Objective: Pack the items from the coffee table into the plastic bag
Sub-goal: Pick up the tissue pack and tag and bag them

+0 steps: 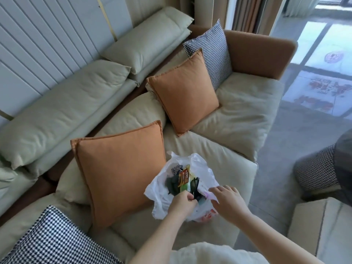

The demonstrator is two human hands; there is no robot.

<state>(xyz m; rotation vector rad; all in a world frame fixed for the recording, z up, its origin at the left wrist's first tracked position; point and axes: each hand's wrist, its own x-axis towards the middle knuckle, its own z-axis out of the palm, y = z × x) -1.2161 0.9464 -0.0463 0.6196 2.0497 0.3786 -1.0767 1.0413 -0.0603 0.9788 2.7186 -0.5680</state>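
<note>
A white plastic bag (200, 168) stands open on the sofa seat, just right of an orange cushion. Inside it I see black items (172, 184), an orange and yellow snack packet (184, 177) and a patterned piece at the back. My left hand (182, 203) is at the bag's mouth with its fingers closed on a black item at the near edge. My right hand (226, 197) rests on the bag's right rim, fingers pressed on the plastic there.
The pale green sofa (238, 111) carries two orange cushions (118, 172) and houndstooth cushions (211, 52). A pale coffee table corner (320, 225) shows at lower right, with a houndstooth stool (316, 170) beyond it on the grey floor.
</note>
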